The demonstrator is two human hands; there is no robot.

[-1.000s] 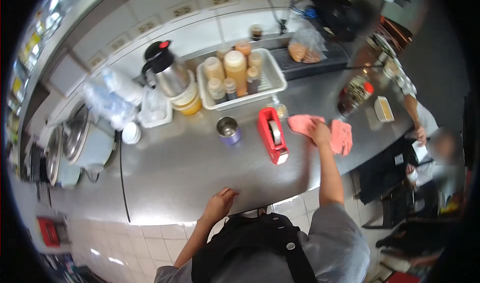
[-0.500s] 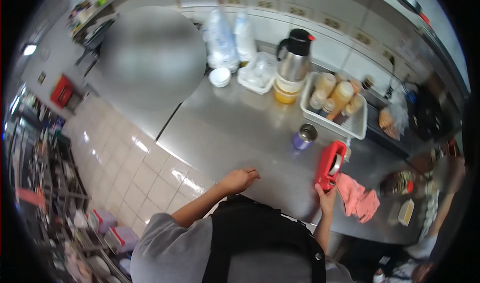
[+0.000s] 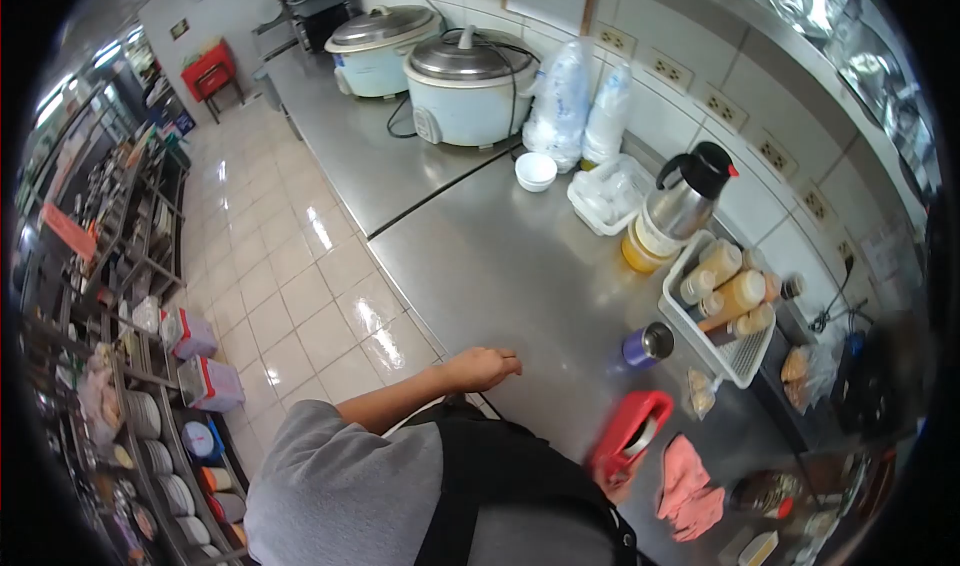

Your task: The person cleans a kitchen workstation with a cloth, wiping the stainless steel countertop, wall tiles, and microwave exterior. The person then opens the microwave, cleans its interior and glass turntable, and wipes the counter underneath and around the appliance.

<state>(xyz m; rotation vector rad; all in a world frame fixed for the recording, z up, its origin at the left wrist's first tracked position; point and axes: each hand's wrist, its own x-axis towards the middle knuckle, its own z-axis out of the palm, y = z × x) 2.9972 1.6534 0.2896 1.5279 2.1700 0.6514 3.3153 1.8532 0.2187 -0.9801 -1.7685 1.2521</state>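
The steel bench (image 3: 500, 266) runs from the two lidded rice cookers (image 3: 468, 106) at its far end to the near clutter. Against the wall stand a white basket (image 3: 750, 362) of squeeze bottles and, beside it, a steel pitcher (image 3: 682, 206) with a black top. The red tape dispenser (image 3: 614, 434), slightly blurred, lies near the bench's front edge; whether it touches the surface cannot be told. A pink cloth (image 3: 686, 488) lies just beside it. The left hand (image 3: 485, 368) is near the edge, fingers loosely bent, its hidden palm leaving the grip uncertain. The right hand (image 3: 620, 488), partly hidden, has its grip closed around the dispenser's near end. A purple cup (image 3: 648, 346) stands between dispenser and basket.
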